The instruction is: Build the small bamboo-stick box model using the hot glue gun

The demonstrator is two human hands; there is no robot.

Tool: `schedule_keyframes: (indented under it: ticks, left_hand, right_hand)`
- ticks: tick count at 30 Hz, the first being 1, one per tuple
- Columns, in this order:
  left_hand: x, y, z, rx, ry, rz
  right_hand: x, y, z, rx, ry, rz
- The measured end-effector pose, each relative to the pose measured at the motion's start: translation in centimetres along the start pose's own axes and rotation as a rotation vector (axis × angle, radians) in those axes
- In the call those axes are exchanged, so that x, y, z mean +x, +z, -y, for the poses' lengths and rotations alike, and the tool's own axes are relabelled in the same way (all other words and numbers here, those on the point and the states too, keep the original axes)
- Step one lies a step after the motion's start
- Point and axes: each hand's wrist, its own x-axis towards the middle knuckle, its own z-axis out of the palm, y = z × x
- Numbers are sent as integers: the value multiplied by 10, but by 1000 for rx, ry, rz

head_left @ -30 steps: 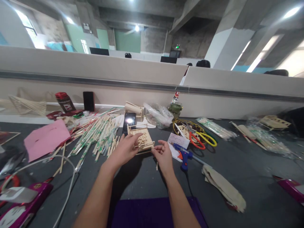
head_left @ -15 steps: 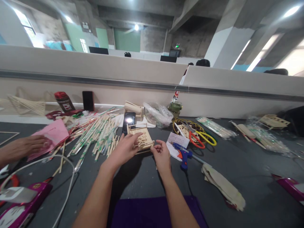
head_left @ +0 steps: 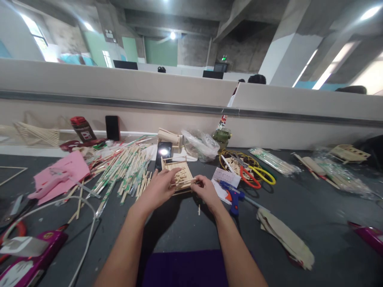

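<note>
Your left hand [head_left: 160,187] rests on the near left corner of the small wooden stick frame [head_left: 177,174], fingers curled over its edge and thumb pressing at the front rail — closed on the frame. Your right hand [head_left: 205,191] is pinched shut, thumb and forefinger gripping one thin wooden stick [head_left: 186,183] that lies across the frame's near edge and reaches toward your left fingertips. The frame sits on the dark grey surface [head_left: 299,207], just in front of you, a little left of centre.

Directly behind the frame: a black phone [head_left: 163,152] with a lit screen. Left of the frame, touching or nearly touching it, a loose heap of wrapped chopsticks [head_left: 125,167] fans out toward a pink sheet [head_left: 64,173]; a pink glue gun [head_left: 49,184] lies on that sheet. One short stick piece [head_left: 199,209] lies on the surface just below your right hand.

Right of your right hand: a blue glue gun [head_left: 234,196] — partly on a white paper slip [head_left: 225,179]. Beyond it, red-handled scissors [head_left: 248,176] and yellow-handled scissors [head_left: 263,173] overlap a coil of yellow wire [head_left: 227,157]. A folded beige cloth [head_left: 285,237] lies nearer, well to the right. A clear plastic bag [head_left: 200,144] sits against the partition wall [head_left: 119,85].
</note>
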Motion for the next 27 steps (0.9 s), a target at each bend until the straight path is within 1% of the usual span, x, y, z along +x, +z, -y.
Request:
schedule_keyframes:
  ticks: [3, 12, 17, 22, 27]
  left_hand:
    - [0, 0, 0, -3, 2, 1]
    - [0, -1, -2, 0, -11, 4]
    - [2, -1, -3, 7, -14, 17]
    - [3, -2, -2, 4, -15, 23]
    - [3, 0, 0, -9, -13, 10]
  right_hand:
    - [5, -4, 1, -59, -65, 100]
    - [4, -9, 1, -32, -149, 145]
    - [4, -10, -1, 11, -160, 193]
    - [4, -9, 0, 52, -147, 209]
    - [7, -9, -1, -19, -148, 178]
